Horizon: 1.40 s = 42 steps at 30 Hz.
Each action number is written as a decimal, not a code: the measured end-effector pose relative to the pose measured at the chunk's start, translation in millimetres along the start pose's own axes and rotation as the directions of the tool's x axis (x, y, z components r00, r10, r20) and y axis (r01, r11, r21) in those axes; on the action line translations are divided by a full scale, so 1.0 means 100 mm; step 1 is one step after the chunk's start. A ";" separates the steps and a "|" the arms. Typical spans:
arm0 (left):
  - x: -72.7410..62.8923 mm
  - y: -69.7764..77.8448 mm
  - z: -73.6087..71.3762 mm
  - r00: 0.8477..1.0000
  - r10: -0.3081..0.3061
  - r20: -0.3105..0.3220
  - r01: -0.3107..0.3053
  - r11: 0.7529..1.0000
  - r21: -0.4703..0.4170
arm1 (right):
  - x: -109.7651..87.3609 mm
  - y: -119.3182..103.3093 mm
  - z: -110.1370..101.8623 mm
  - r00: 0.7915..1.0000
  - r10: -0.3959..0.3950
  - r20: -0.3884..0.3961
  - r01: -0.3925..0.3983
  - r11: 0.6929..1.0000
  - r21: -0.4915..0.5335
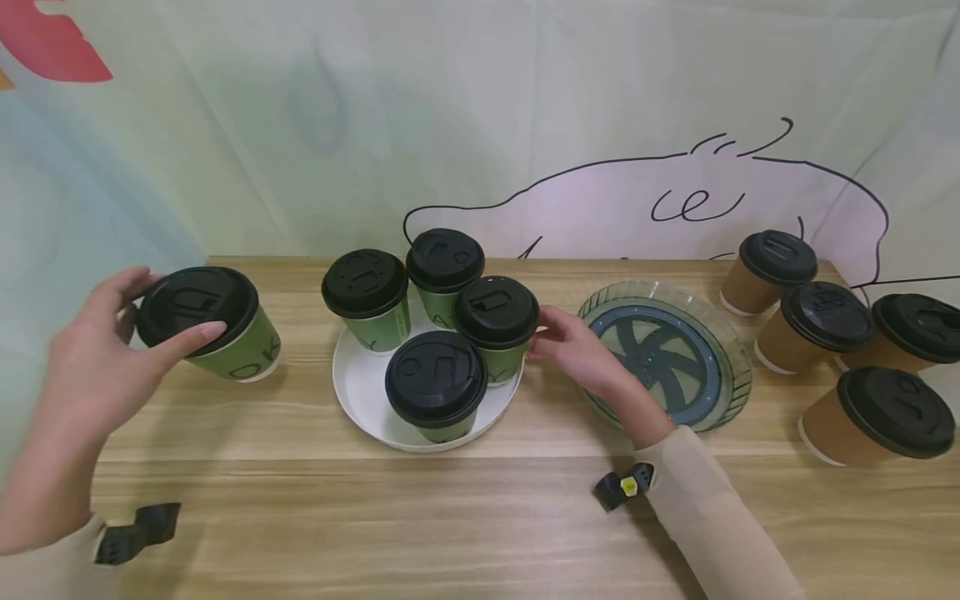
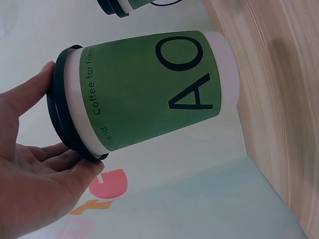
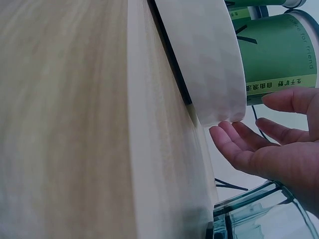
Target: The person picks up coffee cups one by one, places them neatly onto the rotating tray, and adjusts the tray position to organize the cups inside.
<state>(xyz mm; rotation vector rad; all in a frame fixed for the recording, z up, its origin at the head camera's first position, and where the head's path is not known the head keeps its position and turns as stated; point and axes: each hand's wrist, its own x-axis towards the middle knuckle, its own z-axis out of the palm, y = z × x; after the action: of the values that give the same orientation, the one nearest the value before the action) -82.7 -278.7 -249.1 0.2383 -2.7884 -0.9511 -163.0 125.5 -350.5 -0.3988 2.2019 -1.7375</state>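
On the left, my left hand (image 1: 105, 358) grips a green paper coffee cup (image 1: 243, 350) by its black lid (image 2: 61, 99), thumb and fingers on opposite sides of the rim. The cup tilts a little, its base close over the tabletop. A round white tray (image 1: 360, 408) in the middle bears several green cups with black lids, among them the front cup (image 1: 438, 379) and the right-hand cup (image 1: 498, 321). At the tray's right side is my right hand (image 1: 577, 350), its fingers loosely bent. Its fingertips (image 3: 224, 132) are right at the tray wall (image 3: 217, 64), with the thumb beside the right-hand cup.
A clear greenish round tray (image 1: 738, 367) with a blue ribbed base lies right of the white one, beside my right forearm. Several brown cups with black lids, such as the front brown cup (image 1: 855, 425), stand at the far right. A printed cloth (image 1: 480, 125) hangs behind the wooden table (image 1: 420, 525).
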 end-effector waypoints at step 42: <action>-0.18 0.28 0.10 0.993 0.107 0.053 -0.103 0.992 -0.072 | 0.00 0.00 0.02 0.998 -0.012 -0.058 0.022 0.983 0.180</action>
<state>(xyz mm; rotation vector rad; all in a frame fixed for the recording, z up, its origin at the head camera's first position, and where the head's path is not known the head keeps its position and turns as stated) -70.6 -246.7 -241.6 0.0554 -2.7809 -1.0415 -162.3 124.1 -351.2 -0.3291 2.0606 -1.9609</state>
